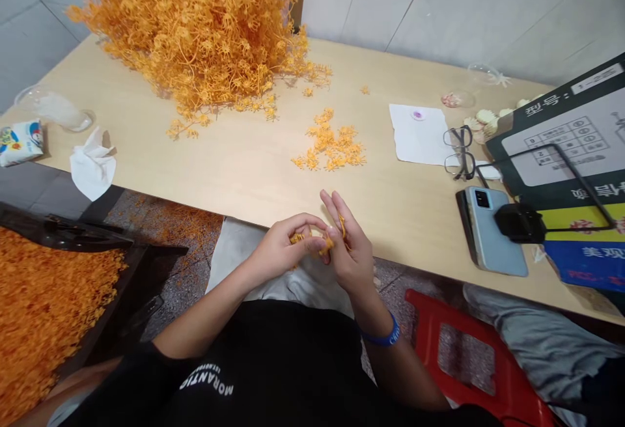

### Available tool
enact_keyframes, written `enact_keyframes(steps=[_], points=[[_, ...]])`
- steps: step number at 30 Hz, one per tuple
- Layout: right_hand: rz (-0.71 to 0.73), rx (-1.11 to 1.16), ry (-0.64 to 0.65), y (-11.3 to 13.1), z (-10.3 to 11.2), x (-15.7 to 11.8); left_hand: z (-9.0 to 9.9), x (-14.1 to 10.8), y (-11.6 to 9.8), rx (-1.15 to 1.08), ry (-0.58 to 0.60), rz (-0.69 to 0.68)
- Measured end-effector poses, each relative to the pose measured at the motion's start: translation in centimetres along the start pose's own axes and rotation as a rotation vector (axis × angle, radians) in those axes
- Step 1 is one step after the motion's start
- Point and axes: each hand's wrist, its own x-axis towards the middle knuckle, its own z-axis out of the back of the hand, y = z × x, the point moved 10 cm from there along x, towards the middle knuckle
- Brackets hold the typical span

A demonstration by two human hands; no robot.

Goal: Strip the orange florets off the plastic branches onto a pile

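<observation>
Over the table's front edge, both hands meet in front of my body. My left hand point(288, 241) is closed, thumb and index finger pinched, with small orange plastic flower pieces point(296, 238) in its curl. My right hand point(352, 251) presses its thumb against an orange flower sprig point(325, 243) between the hands, with two fingers stretched out and a thin orange strand point(342, 226) across them. Its wrist wears a blue band point(385, 332). Beyond the hands, a small pile of orange flower pieces point(334, 144) lies on the table.
A large heap of orange plastic sprigs point(195, 36) fills the table's back left. Left are a crumpled tissue point(92, 165) and a tissue pack point(22, 143). Right are glasses point(459, 152), a phone point(500, 232) and a box point(576, 153). Below stand an orange-filled container point(43, 310) and a red stool point(424, 329).
</observation>
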Motion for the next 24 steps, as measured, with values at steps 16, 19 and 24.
enact_keyframes(steps=[16, 19, 24], points=[[-0.124, -0.067, 0.149, -0.3, -1.0, 0.8, 2.8, -0.1, -2.5, 0.278, -0.249, -0.204], [-0.132, -0.141, 0.244, -0.1, -2.3, 0.8, 2.3, 0.4, -3.1, 0.168, -0.131, -0.19], [-0.155, -0.123, 0.435, -0.3, -5.3, 0.1, 3.1, 0.4, -4.1, 0.283, -0.123, -0.169]])
